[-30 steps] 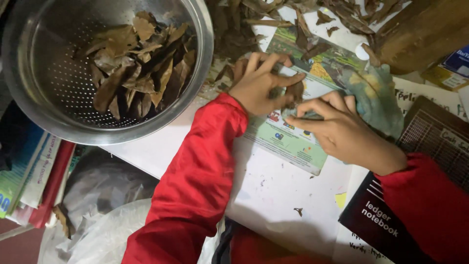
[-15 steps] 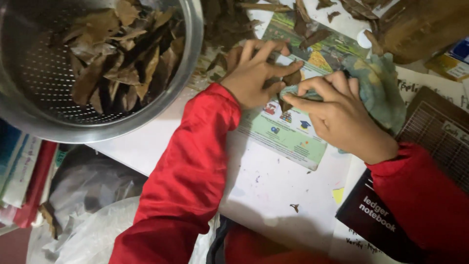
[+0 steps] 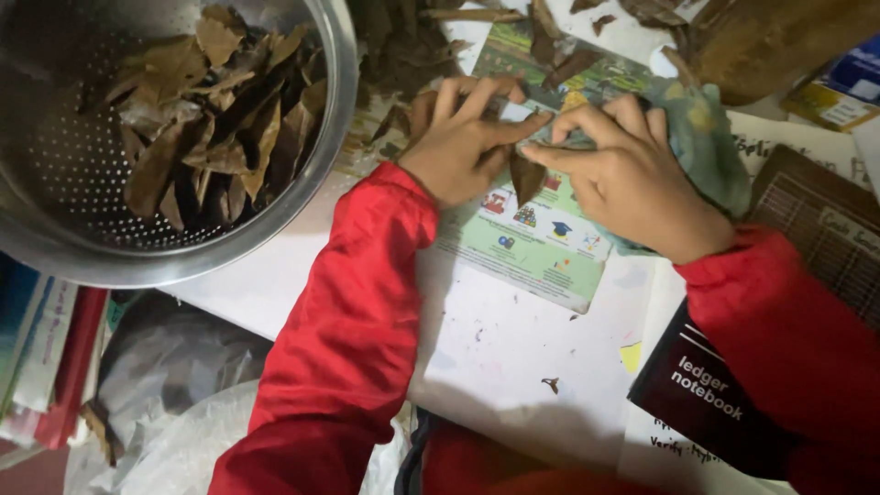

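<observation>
sleeves (image 3: 357, 302): showing plain bright red on both arms
leaf (image 3: 527, 174): showing dark brown between the fingertips
leaves in the bowl (image 3: 215, 110): showing mixed tan, brown and near-black
bowl (image 3: 64, 183): shining silver-grey, dotted with rows of small holes
printed sheet (image 3: 532, 243): showing pale green with small multicoloured pictures
cloth (image 3: 706, 137): showing faded blue-green with a yellowish patch
notebook (image 3: 706, 394): showing dark maroon with white lettering
table (image 3: 513, 357): showing white, speckled with small brown crumbs
mat (image 3: 825, 229): showing brown with fine stripes

A white table (image 3: 513, 367) holds everything. On it lie a big metal colander (image 3: 55, 183) full of dry brown leaves (image 3: 211, 119), a colourful picture sheet (image 3: 532, 238), a dark notebook (image 3: 706, 403) — and loose leaf bits (image 3: 403, 46).
</observation>
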